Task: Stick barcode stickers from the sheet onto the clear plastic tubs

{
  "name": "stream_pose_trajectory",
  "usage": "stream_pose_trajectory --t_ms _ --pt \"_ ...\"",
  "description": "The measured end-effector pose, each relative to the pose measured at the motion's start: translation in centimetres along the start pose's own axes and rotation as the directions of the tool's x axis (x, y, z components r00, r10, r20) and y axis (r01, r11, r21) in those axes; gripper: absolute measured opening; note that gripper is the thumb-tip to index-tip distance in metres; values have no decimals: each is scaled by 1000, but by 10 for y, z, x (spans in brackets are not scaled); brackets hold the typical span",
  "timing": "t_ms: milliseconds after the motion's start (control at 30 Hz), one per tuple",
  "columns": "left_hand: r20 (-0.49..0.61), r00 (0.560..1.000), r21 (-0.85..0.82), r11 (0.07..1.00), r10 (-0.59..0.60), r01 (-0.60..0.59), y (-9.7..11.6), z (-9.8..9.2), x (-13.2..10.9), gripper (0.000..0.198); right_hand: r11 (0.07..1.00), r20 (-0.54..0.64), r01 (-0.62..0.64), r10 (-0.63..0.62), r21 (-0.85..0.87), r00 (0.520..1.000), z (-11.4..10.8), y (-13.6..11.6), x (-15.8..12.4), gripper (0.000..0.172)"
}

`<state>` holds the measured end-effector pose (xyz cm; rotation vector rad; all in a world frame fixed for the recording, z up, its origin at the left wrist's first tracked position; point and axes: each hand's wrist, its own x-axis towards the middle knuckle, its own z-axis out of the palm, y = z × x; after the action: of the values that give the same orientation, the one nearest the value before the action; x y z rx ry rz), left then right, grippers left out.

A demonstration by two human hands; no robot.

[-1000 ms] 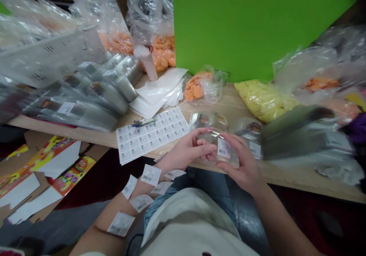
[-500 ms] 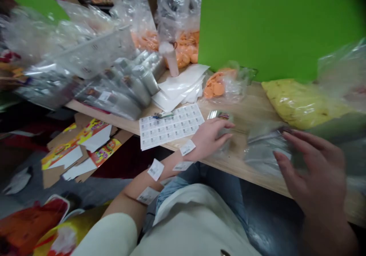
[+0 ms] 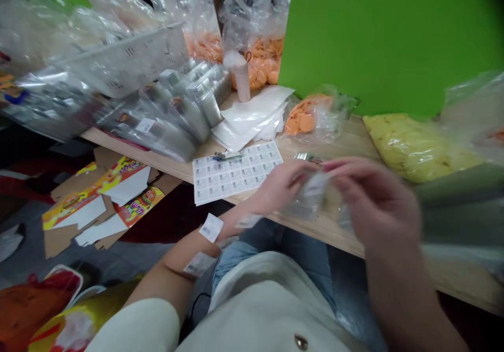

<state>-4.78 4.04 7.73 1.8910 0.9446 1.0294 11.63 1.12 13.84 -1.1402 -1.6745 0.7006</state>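
Note:
Over the table's front edge, my left hand (image 3: 281,184) is closed on a small clear plastic bag (image 3: 309,202), its fingertips at the bag's top. My right hand (image 3: 374,200) has thumb and fingers pinched together at the bag's upper right edge. Motion blurs both hands and hides just how the fingers lie. A whitish patch, perhaps a label, shows on the bag below the fingertips. Several white printed stickers (image 3: 211,227) cling to my left forearm. Just behind the hands lies a small packet with a green and silver end (image 3: 307,157).
A sticker sheet (image 3: 232,176) lies left of my hands, with white sheets (image 3: 255,116) behind. Farther left are filled silvery bags (image 3: 157,124) and a white basket (image 3: 129,61). Bagged orange pieces (image 3: 305,121) and a yellow bag (image 3: 417,145) stand before the green panel (image 3: 394,42).
My right hand has moved left from the clear bags on the right to meet my left hand at the small bag. The sticker nearest my left wrist no longer shows.

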Motion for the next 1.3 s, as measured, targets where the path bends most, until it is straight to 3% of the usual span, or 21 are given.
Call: stream_pose_trajectory --t_ms 67,100,200,300,500,667,833,1000,1133,1200,1300 --pt "19 1000 -11 1000 3 -2 -3 0 -1 39 977 -222 -200 210 71 952 -10 20 -7 11" --pt "45 999 -13 1000 1 -1 -6 1 -4 48 957 -230 -274 289 95 929 -12 31 -10 17" --pt "111 994 -6 1000 -16 17 -16 10 -17 68 887 -20 -435 443 154 897 -8 58 -17 48" --pt "109 994 -10 1000 -26 27 -24 18 -25 66 867 105 -469 457 168 883 4 71 -20 61" --pt "104 995 -94 996 0 10 -25 18 -24 66 891 50 -444 441 92 896 15 76 -20 58" --pt "40 994 -235 966 -98 104 -22 24 -25 45 900 -9 -431 432 65 902 17 76 -23 59" --pt "-23 986 -236 959 -165 155 -19 32 -22 39 910 -19 -412 411 -49 911 20 75 -26 57" --pt "-84 983 -147 978 -162 149 -18 37 -20 42 909 -23 -311 317 -277 948 19 71 -30 53" --pt "-106 980 -146 977 -170 154 -18 41 -21 43 789 -229 -148 10 -596 973 12 71 -37 49" --pt "-93 979 -179 970 -181 163 -19 42 -20 42 764 -121 -10 -90 -646 989 13 73 -40 45" --pt "-144 965 -256 950 -220 178 -20 33 -18 36 773 201 192 -86 -604 976 18 79 -43 49"
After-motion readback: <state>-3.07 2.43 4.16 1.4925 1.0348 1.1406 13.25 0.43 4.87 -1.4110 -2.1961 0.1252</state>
